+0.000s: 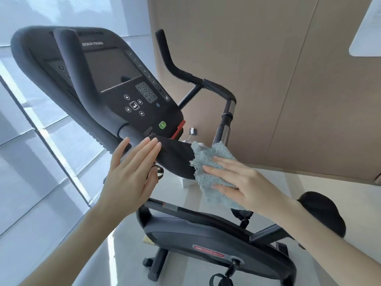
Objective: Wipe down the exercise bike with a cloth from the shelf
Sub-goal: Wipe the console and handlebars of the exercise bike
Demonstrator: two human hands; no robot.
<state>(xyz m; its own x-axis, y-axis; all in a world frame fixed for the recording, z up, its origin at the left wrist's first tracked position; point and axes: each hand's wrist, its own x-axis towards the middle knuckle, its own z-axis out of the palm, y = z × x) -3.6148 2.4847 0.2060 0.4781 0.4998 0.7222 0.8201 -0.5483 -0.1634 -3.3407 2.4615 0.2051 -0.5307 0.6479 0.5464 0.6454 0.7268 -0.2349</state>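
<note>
Under the console point(115, 79), wiping of the exercise bike point(202, 230) is begun
Straight fingers point(216, 171) of the right hand point(243, 182) press the cloth point(206, 159) on the black pad point(175, 157); the left hand point(132, 174), open and holding nothing, rests on it at 9 o'clock. Probably screen point(111, 69), seat point(323, 211) and frame point(266, 234) remain; free room lies at 3 o'clock.

Only the person's two arms show. The left hand point(132, 176) and the right hand point(243, 182) are bare, with long, slender fingers and smooth backs. The fingernails point(158, 143) are short and rounded, with a plain, natural look. The left forearm point(68, 244) and the right forearm point(329, 244) are slim and uncovered from the wrist to the picture's edge.
</note>
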